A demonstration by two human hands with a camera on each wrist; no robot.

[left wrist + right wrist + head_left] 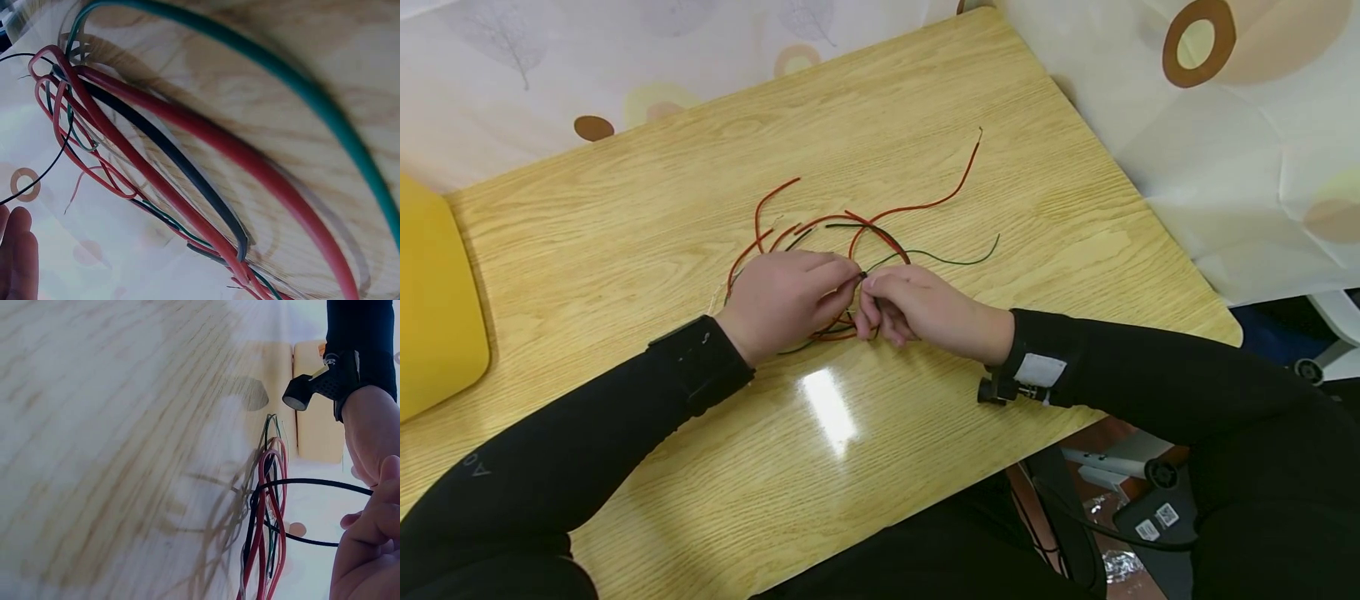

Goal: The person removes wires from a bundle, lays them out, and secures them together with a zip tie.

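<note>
The tangle of wires (pixel 842 250) lay near the middle of the wooden table (pixel 625 208), red, green and black strands looped over one another, with one long red wire (pixel 955 183) trailing off toward the far right corner and a green wire (pixel 962 258) running out to the right. From my station I saw both hands meeting right at the near edge of that tangle: the left hand (pixel 786 300) curled over the bundle with its fingertips pinching a thin black wire (pixel 312 482), and the right hand (pixel 917 304) closed on the same strand just beside it, the two sets of fingertips touching. In the right wrist view the black wire formed a loop stretched from the bundle to the fingers. I judged the step in hand to be working one strand free of the others, or joining its ends; I could not tell which. The next move, as I read it, called for a steady pinch and a small, careful pull, lest the other loops snag. A yellow object (pixel 430 308) sat at the table's left edge, well apart.
</note>
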